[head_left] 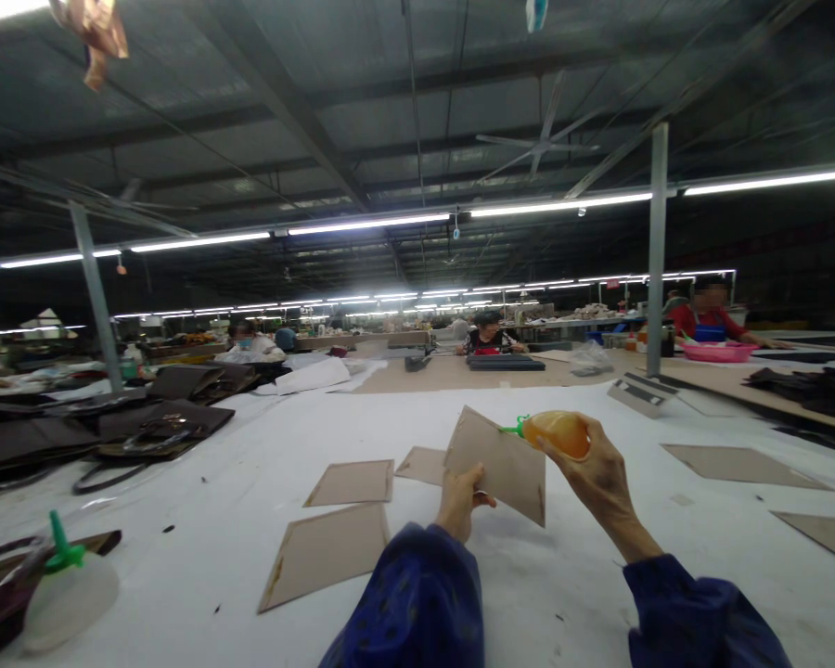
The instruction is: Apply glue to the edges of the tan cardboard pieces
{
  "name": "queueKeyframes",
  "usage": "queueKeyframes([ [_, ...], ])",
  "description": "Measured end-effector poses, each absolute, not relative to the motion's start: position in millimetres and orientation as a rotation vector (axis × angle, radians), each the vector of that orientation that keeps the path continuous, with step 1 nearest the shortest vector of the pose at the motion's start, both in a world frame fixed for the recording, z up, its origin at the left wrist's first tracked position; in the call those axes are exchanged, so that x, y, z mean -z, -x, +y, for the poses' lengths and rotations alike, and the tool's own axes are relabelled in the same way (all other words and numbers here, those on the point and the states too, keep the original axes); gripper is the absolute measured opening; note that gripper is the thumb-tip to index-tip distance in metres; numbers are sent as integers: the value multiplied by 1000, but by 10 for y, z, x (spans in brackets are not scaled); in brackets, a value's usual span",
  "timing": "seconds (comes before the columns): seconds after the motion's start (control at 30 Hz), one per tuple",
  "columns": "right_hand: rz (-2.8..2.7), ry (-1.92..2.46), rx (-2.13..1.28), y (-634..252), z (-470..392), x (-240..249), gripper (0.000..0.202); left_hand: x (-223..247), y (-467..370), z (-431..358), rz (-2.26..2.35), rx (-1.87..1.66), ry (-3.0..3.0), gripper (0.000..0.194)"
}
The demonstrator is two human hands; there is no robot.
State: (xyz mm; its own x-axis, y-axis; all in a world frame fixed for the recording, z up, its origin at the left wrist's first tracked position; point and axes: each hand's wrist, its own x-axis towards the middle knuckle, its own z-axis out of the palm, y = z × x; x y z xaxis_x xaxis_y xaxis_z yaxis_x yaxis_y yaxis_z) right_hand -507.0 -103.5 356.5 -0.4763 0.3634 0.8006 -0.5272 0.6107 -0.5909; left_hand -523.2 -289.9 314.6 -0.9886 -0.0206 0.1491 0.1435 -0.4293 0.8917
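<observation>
My left hand (463, 501) grips a flat grey-brown panel (497, 459) by its lower left edge and holds it tilted above the white table. In my right hand (595, 473) is a squeeze bottle (553, 433) of amber liquid, lying sideways with its green nozzle pointing left. The nozzle tip is at the panel's upper right edge; whether it touches I cannot tell. Similar panels lie to the left, a near one (327, 552), one behind it (352, 482) and a partly hidden one (421, 464). Brownish streaks run along some of their edges.
A second squeeze bottle (70, 594) with a green nozzle stands at the lower left. Dark bags (160, 427) are heaped on the left. More panels (744, 462) lie at right. A metal post (658, 250) rises at right; co-workers (488, 336) sit farther back.
</observation>
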Motion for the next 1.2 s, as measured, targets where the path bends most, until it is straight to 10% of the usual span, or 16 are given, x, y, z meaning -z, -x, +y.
queueKeyframes([
  [1.2,-1825,-160,-889,5067,-945,-3584,77,-3266,5320,-3068,-1308,2586,0,12],
])
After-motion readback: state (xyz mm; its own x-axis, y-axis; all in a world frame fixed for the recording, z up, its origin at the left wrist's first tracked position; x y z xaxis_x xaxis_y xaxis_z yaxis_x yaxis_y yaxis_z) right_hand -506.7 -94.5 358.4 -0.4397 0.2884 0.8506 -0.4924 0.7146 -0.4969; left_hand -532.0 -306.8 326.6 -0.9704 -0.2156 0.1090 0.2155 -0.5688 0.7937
